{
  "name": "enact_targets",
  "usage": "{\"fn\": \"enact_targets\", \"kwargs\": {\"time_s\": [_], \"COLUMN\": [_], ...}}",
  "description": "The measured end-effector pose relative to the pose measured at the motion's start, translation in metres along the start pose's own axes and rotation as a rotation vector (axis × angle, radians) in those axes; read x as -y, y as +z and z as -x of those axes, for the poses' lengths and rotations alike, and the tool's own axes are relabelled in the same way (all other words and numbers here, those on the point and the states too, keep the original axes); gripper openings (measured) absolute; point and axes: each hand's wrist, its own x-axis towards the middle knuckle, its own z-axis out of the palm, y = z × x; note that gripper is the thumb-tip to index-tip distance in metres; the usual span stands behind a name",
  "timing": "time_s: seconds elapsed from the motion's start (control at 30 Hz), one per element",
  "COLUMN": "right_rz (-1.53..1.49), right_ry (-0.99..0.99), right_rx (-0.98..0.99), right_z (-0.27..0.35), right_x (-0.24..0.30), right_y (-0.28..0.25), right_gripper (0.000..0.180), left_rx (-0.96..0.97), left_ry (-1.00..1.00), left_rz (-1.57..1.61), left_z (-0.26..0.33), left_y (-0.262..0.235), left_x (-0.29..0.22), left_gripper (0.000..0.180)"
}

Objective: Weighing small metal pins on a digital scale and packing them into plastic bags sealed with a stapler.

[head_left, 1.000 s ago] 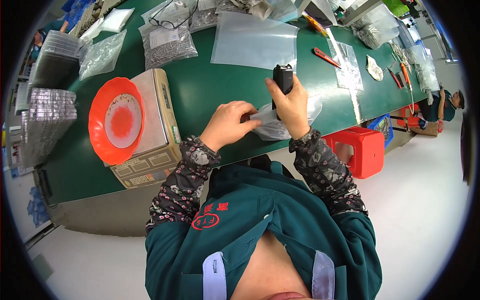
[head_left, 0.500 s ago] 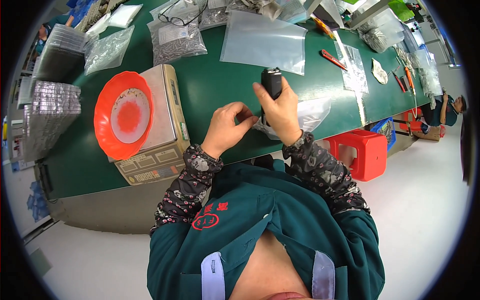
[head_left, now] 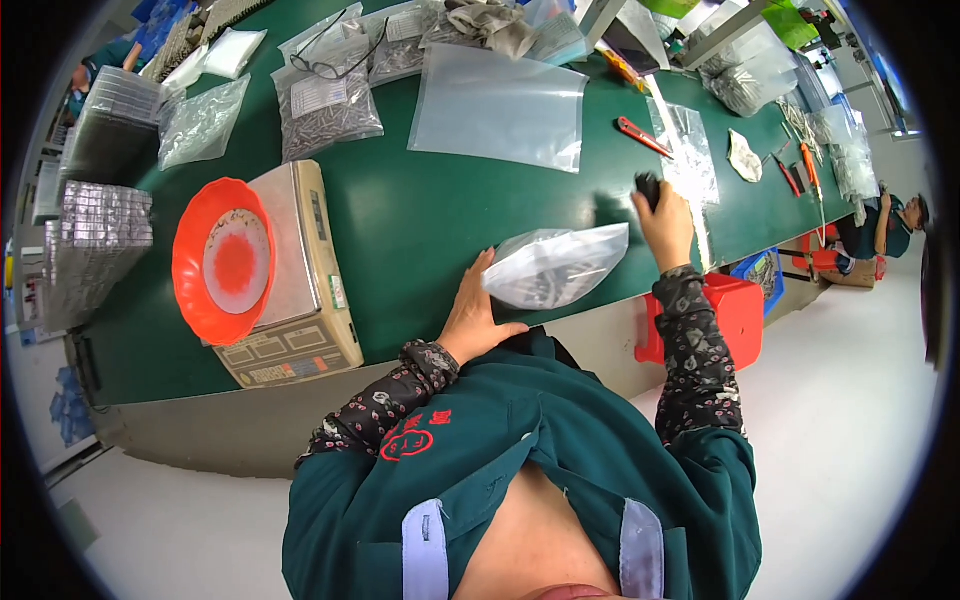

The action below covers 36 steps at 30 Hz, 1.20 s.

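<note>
A clear plastic bag of small metal parts (head_left: 555, 268) lies near the table's front edge. Against its left end rests my left hand (head_left: 478, 310), fingers stretched out and thumb apart. Farther right, my right hand (head_left: 668, 226) is closed around a black stapler (head_left: 648, 188), mostly hidden by the fingers. That hand is above the table, apart from the bag.
On the left stands a scale (head_left: 318, 270) bearing a red scalloped bowl (head_left: 187, 262). Behind lie a flat empty bag (head_left: 497, 108), filled bags (head_left: 330, 105) with glasses, and a red cutter (head_left: 643, 137). A red stool (head_left: 735, 320) stands below the front edge.
My right hand has moved right with the stapler, away from the bag. My left hand has opened from a pinch and lies along the bag. The bag now shows fully.
</note>
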Motion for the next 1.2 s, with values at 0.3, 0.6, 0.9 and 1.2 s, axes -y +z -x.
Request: {"fn": "enact_targets", "kwargs": {"time_s": [0.3,0.6,0.9,1.2], "right_rz": [-0.271,-1.078,-0.835,-0.578], "right_ry": [-0.628,-0.402,0.167,0.119], "right_rx": [0.285,0.753,0.900,0.743], "right_z": [0.027,0.031,0.024,0.022], "right_x": [0.006,0.039,0.059,0.094], "right_y": [-0.015,0.031,0.043,0.031], "right_gripper": [0.080,0.086,0.076,0.058], "left_rx": [-0.184,-0.150,-0.129,-0.234], "left_ry": [-0.125,-0.388,-0.698,-0.649], "left_rz": [0.198,0.270,0.775,0.600], "left_z": [-0.004,-0.036,-0.052,-0.067], "left_y": [0.019,-0.006,-0.020,-0.036], "left_x": [0.001,-0.010,-0.011,0.022], "left_gripper": [0.097,0.080,0.064,0.055]}}
